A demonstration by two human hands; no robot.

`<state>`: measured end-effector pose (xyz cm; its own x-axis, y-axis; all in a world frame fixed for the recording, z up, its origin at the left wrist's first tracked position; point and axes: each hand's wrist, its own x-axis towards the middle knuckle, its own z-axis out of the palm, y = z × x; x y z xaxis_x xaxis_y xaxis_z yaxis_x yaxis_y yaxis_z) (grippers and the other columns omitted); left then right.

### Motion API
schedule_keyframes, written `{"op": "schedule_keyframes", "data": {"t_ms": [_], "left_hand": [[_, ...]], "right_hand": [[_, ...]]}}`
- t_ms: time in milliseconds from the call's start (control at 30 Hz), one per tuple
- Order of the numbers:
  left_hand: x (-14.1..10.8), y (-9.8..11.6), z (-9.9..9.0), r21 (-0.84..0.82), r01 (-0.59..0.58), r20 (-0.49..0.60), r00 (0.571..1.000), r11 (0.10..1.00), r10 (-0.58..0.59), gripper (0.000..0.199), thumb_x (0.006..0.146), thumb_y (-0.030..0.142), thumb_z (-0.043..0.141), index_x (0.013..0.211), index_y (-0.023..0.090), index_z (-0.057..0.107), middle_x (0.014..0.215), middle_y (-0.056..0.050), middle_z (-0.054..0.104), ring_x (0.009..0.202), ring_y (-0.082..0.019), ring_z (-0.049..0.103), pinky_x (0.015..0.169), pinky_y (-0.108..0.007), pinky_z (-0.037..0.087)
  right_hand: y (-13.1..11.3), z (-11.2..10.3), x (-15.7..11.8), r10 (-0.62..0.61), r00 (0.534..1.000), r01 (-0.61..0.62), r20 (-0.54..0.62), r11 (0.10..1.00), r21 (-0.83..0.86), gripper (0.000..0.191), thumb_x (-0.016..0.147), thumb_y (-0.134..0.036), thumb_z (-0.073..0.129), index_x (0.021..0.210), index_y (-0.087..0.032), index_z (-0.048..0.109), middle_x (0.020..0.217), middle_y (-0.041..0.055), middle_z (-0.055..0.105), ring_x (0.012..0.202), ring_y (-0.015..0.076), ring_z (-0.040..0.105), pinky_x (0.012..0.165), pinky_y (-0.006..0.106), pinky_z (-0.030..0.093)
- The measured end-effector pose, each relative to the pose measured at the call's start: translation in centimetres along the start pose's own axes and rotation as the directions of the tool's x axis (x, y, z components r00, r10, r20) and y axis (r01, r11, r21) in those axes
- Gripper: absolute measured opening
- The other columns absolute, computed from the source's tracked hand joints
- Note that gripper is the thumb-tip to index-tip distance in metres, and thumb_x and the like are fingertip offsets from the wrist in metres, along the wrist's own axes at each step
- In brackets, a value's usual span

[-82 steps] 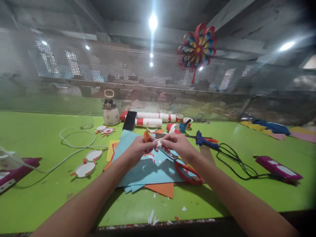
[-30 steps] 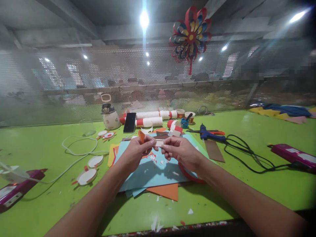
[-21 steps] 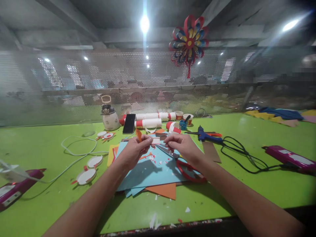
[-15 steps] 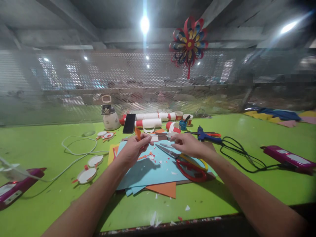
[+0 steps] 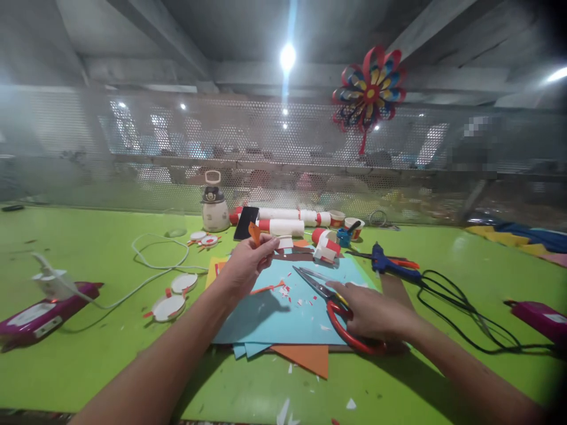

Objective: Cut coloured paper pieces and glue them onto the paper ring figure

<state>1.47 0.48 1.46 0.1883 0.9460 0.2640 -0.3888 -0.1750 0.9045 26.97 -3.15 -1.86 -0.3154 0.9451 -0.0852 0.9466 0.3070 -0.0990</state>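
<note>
My left hand is closed in a pinch above the blue paper sheets. A small orange paper piece sticks up from it, and a white paper piece shows at its fingertips; whether that is held too, I cannot tell. My right hand is closed over the red and yellow handles of large scissors, which lie with blades slightly apart on the blue paper. Red and white scraps and a thin orange strip lie near the blades.
A blue glue gun with black cord lies right. Behind stand paper rolls, a phone, cups and a bottle. White discs and a purple power strip lie left.
My right hand has come down from above the scissors onto their handles. My left hand still pinches the orange paper piece. The view has swung to the left.
</note>
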Motion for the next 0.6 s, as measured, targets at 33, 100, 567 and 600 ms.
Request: {"op": "schedule_keyframes", "data": {"t_ms": [33,100,567,600], "left_hand": [[0.0,0.2,0.0,-0.007,-0.009,-0.01,1.0,1.0,0.009,0.028,0.066,0.032,0.079,0.066,0.013,0.058,0.059,0.004,0.042,0.053,-0.006,0.031,0.049,-0.022,0.019],[-0.1,0.5,0.0,-0.024,-0.03,-0.035,0.999,0.999,0.029,0.028,0.066,0.031,0.079,0.066,0.013,0.057,0.058,0.005,0.04,0.053,-0.006,0.03,0.05,-0.022,0.02],[-0.6,-0.1,1.3,-0.154,-0.082,-0.196,0.979,0.985,0.051,0.028,0.064,0.032,0.081,0.081,0.014,0.066,0.069,0.003,0.05,0.064,-0.007,0.041,0.058,-0.018,0.032],[-0.6,-0.2,1.5,-0.157,-0.083,-0.201,0.978,0.984,0.05,0.028,0.064,0.032,0.081,0.08,0.014,0.067,0.069,0.003,0.051,0.063,-0.007,0.041,0.058,-0.019,0.031]], "right_hand": [[-0.1,0.1,0.0,0.031,0.999,-0.03,-0.028,0.998,0.048,0.062,0.075,-0.023,0.055,0.136,-0.023,0.046,0.113,0.016,0.065,0.096,0.0332,0.062,0.063,0.032,0.041],[-0.3,-0.2,-0.2,0.084,0.991,-0.069,-0.101,0.988,0.141,0.048,0.078,-0.025,0.052,0.126,-0.018,0.056,0.112,0.0161,0.067,0.098,0.0325,0.062,0.069,0.034,0.043],[-5.4,-1.1,-2.5,-0.162,0.964,0.264,-0.213,0.465,0.845,0.025,0.093,-0.043,0.046,0.095,-0.02,0.054,0.082,0.004,0.06,0.074,0.0166,0.058,0.07,0.03,0.05],[-5.8,-1.1,-2.6,-0.155,0.965,0.259,-0.212,0.429,0.866,0.031,0.094,-0.048,0.042,0.094,-0.019,0.052,0.08,0.0038,0.058,0.072,0.016,0.058,0.068,0.03,0.05]]}}
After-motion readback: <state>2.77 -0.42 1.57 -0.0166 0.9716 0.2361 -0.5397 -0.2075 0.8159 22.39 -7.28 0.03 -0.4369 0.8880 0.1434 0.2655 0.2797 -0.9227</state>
